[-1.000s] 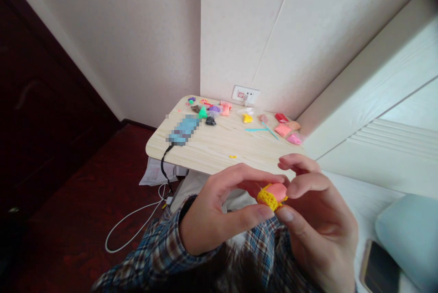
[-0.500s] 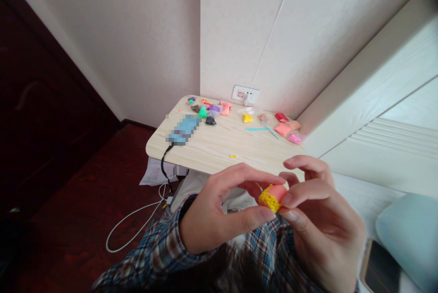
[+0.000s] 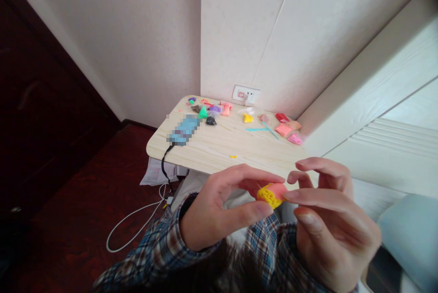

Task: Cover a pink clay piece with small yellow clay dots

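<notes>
— What does the left hand (image 3: 215, 213) have?
— A stubby pink-and-yellow piece (image 3: 273, 194), clamped between the thumb and the bent fingers, lifted clear of everything on this side of the desk (image 3: 201, 156).
— Smooth or rough?
— Both. The pink part looks rounded and even; the yellow, on the side nearer the left thumb, is knobbly, almost like braid. I can't tell what it's made of.
— And the right hand (image 3: 337, 231)?
— Loose and spread, fingers curved, thumb standing away from them. The index fingertip is at the piece's right end; it seems to touch, though I can't be certain.
— That desk is pale, isn't it?
— Pale and wood-grained, with rounded corners. Just beyond the left hand lies a small, curved yellow scrap (image 3: 233, 156).
— And farther past the hands?
— Two thin turquoise strips (image 3: 257, 129), lying at an angle to each other, and a yellow lump (image 3: 248, 118) behind them. Straight past the right hand, pillow-shaped pink packets (image 3: 284, 129) lie beside a red packet (image 3: 282, 117).
— Over beyond the left hand?
— A crumpled black bundle (image 3: 211, 121), a peaked green lump (image 3: 203, 113), and an oblong blue thing (image 3: 185, 130), too pixelated to make out. A black cord (image 3: 163, 163) droops from its near end.
</notes>
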The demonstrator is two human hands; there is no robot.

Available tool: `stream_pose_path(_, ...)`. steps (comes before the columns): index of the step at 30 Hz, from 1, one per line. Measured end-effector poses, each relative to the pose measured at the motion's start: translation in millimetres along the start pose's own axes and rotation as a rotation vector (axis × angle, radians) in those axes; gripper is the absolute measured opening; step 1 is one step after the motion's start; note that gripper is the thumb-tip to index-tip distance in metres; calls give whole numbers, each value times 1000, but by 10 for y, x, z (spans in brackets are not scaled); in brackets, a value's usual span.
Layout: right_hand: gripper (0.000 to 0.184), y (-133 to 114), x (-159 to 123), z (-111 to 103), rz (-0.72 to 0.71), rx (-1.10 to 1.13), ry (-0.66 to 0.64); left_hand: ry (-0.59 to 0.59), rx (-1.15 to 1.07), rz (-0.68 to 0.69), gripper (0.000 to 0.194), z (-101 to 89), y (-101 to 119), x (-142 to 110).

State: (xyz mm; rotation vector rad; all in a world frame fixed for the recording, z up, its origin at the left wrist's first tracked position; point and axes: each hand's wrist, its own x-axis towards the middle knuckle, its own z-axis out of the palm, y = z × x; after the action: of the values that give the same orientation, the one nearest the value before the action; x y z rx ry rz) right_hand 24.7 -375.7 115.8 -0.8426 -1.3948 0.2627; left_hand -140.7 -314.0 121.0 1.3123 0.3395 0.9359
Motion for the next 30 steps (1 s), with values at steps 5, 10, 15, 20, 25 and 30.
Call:
stream_pose_path(5,28,3,36,35,-68,-9,-9,5,-57,-1,39,2,-68,1)
stream_pose_path(10,27,6,36,57,-83,-26,9,26,-105,56,32,2,-103,11)
stream_pose_path(15,15,136,20,10,-10,-123,178,94,-77,54,29,-72,-54,34)
stream_pose_path(20,15,717,-72,-103,285,-342,127,217,-83,84,19,-201,-34,30)
stream_pose_path(25,36,1572,-334,84,449,-464,-104,249,-51,87,22,-216,-27,51)
stream_pose_path(30,38,2035,-460,342,488,-549,-176,293,-44,77,28,-202,-44,81)
